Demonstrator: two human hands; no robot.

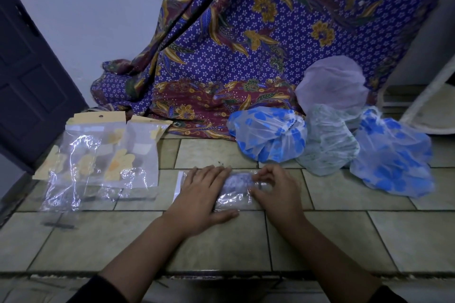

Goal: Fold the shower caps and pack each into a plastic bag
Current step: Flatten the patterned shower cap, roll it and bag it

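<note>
A clear plastic bag [237, 189] with a folded pale shower cap inside lies flat on the tiled floor in front of me. My left hand [204, 192] lies flat on the bag's left part with straight fingers, pressing it down. My right hand [275, 189] rests on the bag's right end with its fingers curled, pinching the plastic. Loose shower caps are heaped at the right: a blue-patterned one [268, 138], a green-speckled one [327, 145], a pale lilac one [332, 83] and another blue one [391, 157].
Several clear bags with yellow header cards [103, 155] lie spread on the floor at the left. A purple flowered cloth [246, 44] hangs behind. A dark door [32, 81] stands at the far left, a white frame [430, 106] at the far right.
</note>
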